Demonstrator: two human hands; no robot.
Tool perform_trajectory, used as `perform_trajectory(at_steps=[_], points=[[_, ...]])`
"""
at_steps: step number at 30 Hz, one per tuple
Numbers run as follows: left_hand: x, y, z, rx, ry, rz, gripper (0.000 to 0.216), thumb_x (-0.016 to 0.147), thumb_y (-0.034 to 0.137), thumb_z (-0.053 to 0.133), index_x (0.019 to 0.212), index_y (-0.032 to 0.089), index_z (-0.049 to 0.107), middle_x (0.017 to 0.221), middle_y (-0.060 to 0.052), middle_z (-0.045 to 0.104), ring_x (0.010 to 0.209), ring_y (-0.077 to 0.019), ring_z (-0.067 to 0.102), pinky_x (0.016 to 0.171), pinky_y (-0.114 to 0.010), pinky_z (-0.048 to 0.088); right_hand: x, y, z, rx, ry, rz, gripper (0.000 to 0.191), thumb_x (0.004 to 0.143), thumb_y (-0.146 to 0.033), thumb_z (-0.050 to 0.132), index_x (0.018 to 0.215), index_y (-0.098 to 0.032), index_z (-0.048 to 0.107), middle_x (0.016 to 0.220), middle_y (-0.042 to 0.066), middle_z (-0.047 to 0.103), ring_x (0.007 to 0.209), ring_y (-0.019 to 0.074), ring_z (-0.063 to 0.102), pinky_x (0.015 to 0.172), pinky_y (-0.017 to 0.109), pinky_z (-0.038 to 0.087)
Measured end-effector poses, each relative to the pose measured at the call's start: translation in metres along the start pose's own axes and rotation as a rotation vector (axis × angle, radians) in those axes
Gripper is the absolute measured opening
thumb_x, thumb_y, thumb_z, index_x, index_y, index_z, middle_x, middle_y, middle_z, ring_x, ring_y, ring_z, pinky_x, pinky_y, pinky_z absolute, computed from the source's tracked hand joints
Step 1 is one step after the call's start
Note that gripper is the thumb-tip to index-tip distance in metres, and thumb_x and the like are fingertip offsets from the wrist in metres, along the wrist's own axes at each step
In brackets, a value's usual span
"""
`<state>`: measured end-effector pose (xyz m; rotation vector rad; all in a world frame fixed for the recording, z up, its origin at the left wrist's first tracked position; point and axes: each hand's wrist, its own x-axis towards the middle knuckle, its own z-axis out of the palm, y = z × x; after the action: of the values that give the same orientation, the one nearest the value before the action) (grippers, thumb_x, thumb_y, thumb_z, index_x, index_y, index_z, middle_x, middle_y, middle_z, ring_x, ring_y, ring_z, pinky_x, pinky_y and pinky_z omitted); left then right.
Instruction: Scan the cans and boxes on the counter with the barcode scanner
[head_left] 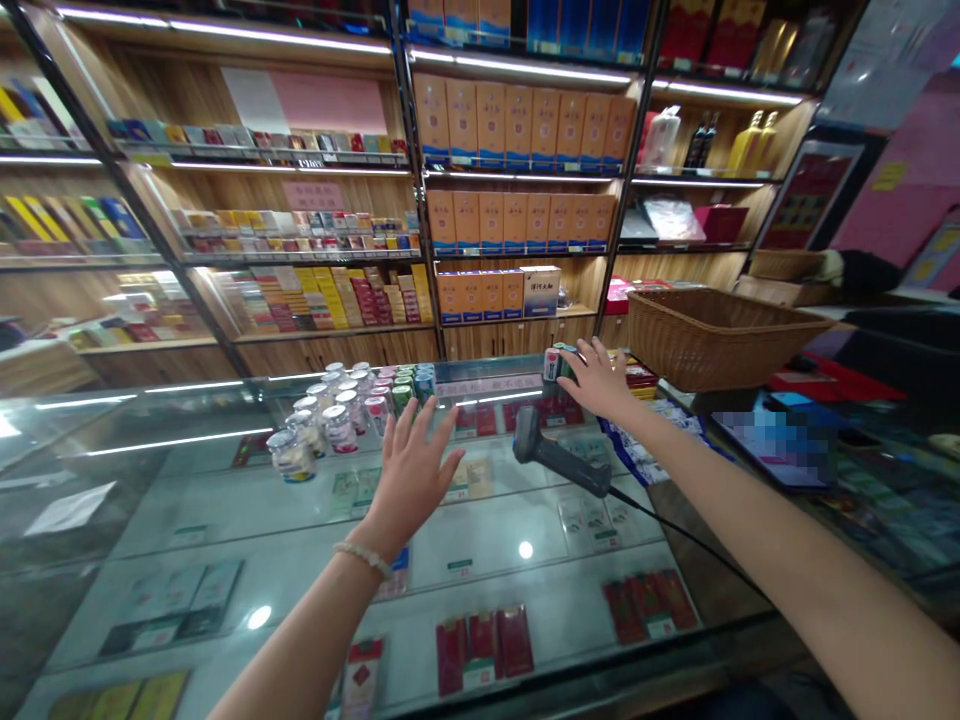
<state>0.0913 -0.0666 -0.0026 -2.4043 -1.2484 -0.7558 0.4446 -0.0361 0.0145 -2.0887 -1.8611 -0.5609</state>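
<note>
Now left hand (411, 475) empty, fingers (406, 430) spread near cans (377, 413); right hand (600, 385) outspread by pale can (552, 365), contact unclear.

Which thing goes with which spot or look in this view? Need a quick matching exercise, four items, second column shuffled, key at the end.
Things
1. scanner
2. basket
3. bracelet
4. right hand

Place, colour or state
A. close to the small cans
B. around the left wrist
C. brown and woven
D. dark grey, lying on the glass counter

Pairs: 1-D, 2-C, 3-B, 4-A
</note>
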Motion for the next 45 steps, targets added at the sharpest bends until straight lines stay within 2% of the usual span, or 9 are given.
perform_trajectory(at_steps=[10, 19, 25, 31, 37, 45], points=[[0.002, 0.002, 0.005, -0.024, 0.043, 0.011, 0.050, 0.101, 0.037, 0.050, 0.149, 0.030, 0.057, 0.161, -0.011, 0.049, 0.153, -0.0381, 0.034, 0.126, -0.066, 0.023, 0.050, 0.008, 0.027, 0.012, -0.082, 0.083, 0.059, 0.100, -0.048, 0.049, 0.156, -0.028, 0.047, 0.171, 0.018, 0.029, 0.157, 0.0400, 0.021, 0.118, 0.074, 0.016], [0.001, 0.000, 0.009, 0.012, 0.042, 0.060, 0.048, 0.101, 0.036, 0.050, 0.148, 0.027, 0.059, 0.158, -0.014, 0.051, 0.151, -0.0383, 0.037, 0.123, -0.065, 0.027, 0.060, 0.003, 0.039, 0.001, -0.055, 0.032, 0.057, 0.099, -0.044, 0.051, 0.154, -0.026, 0.050, 0.172, 0.017, 0.025, 0.156, 0.0389, 0.021, 0.120, 0.073, 0.012], [0.000, 0.003, 0.008, 0.012, 0.022, 0.057, 0.049, 0.102, 0.036, 0.050, 0.149, 0.027, 0.057, 0.159, -0.014, 0.050, 0.151, -0.0381, 0.036, 0.124, -0.065, 0.028, 0.059, 0.001, 0.046, 0.003, 0.021, 0.013, 0.047, 0.097, -0.038, 0.057, 0.142, -0.024, 0.061, 0.169, 0.017, 0.033, 0.155, 0.0385, 0.022, 0.118, 0.071, 0.015], [0.001, 0.004, 0.007, -0.010, 0.010, 0.036, 0.049, 0.101, 0.036, 0.051, 0.148, 0.027, 0.058, 0.159, -0.014, 0.050, 0.152, -0.0375, 0.036, 0.125, -0.065, 0.026, 0.064, -0.007, 0.043, 0.061, 0.051, 0.024, 0.031, 0.096, -0.031, 0.057, 0.122, -0.022, 0.072, 0.163, 0.015, 0.042, 0.154, 0.0368, 0.024, 0.117, 0.067, 0.021], [0.000, 0.004, 0.006, -0.031, 0.008, 0.015, 0.049, 0.100, 0.036, 0.053, 0.148, 0.029, 0.059, 0.160, -0.012, 0.049, 0.152, -0.0368, 0.036, 0.125, -0.063, 0.026, 0.068, -0.015, 0.038, 0.068, 0.018, 0.003, 0.026, 0.093, -0.026, 0.060, 0.115, -0.019, 0.073, 0.164, 0.015, 0.041, 0.154, 0.0352, 0.023, 0.118, 0.066, 0.020], [0.000, 0.007, 0.004, -0.032, -0.026, 0.008, 0.049, 0.100, 0.036, 0.054, 0.148, 0.029, 0.059, 0.161, -0.012, 0.047, 0.152, -0.0373, 0.035, 0.125, -0.064, 0.026, 0.058, -0.019, -0.002, 0.141, 0.042, -0.026, 0.027, 0.097, -0.034, 0.057, 0.114, -0.021, 0.075, 0.165, 0.014, 0.040, 0.156, 0.0371, 0.021, 0.118, 0.066, 0.018]])
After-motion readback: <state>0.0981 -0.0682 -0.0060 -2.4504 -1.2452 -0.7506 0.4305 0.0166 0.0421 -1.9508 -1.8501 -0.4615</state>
